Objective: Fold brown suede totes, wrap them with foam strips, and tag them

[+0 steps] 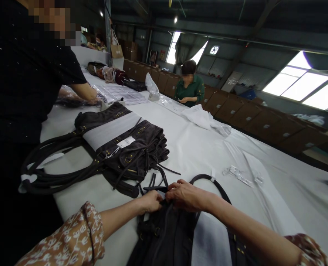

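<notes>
Left hand (151,201) and right hand (184,195), close together, pinch the far edge of a bag (176,234); its handle (220,189) points forward, long axis unclear, near end cropped.

Brown cartons (243,113) line up below bright windows (305,85), behind a person in green (190,88).

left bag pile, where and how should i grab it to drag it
Probably by the handles, from the left, with the left hand: the loops bunch together and jut past the table edge, likely easy to wrap. The bags lie flat, offering less to hold.
</notes>
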A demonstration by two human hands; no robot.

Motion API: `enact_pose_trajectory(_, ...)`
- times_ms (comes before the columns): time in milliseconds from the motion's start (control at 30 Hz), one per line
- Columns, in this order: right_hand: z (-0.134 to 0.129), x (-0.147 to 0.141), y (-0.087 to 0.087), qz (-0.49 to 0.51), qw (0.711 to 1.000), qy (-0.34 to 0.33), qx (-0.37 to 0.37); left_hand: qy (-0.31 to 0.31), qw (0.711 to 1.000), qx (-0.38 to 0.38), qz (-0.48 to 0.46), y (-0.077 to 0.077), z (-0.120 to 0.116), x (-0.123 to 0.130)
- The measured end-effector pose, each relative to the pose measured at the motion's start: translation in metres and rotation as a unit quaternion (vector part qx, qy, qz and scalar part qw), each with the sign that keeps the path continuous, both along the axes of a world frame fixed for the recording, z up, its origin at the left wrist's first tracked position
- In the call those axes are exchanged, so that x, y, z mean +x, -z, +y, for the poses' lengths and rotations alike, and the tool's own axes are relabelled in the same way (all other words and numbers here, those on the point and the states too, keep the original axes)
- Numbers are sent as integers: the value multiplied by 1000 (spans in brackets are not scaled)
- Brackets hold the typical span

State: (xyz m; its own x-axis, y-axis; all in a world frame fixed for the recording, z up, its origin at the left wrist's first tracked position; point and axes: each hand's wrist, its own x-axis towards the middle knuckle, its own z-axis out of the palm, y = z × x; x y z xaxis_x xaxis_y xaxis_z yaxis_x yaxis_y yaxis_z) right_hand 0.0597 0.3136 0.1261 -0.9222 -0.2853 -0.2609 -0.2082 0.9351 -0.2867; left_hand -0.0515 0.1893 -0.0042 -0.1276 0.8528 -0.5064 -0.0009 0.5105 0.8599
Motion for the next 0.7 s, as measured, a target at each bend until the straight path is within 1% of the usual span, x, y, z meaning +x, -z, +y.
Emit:
enact_pose_trajectory(133,7,-4,12,27,994,22,-105,-39,999,12,0,7,-4,-3)
enact_pose_trajectory(267,17,-4,21,-9,988,50,-144,-61,998,17,-11,9,-4,-1)
enact_pose_trajectory(333,19,-6,33,-24,988,67,-140,-71,997,25,-13,7,-3,0)
enact_pose_trajectory(400,18,-9,48,-23,990,84,-107,-76,996,36,-14,5,-1,1)
enact_pose_trajectory(467,15,-12,65,-13,992,105,-64,-78,996,41,-13,0,-2,-1)
enact_pose_trajectory(533,11,-11,80,-2,989,138,-48,-91,995,38,-7,-8,-6,-3)
enact_pose_trajectory(600,8,-8,92,24,980,190,-61,-111,992,55,30,-17,-15,-3)
enact_pose_trajectory(633,6,-5,96,44,971,222,-73,-106,989,81,68,-21,-20,-1)
enact_pose_trajectory(700,4,0,98,82,950,275,-119,-55,975,148,155,-25,-33,5)
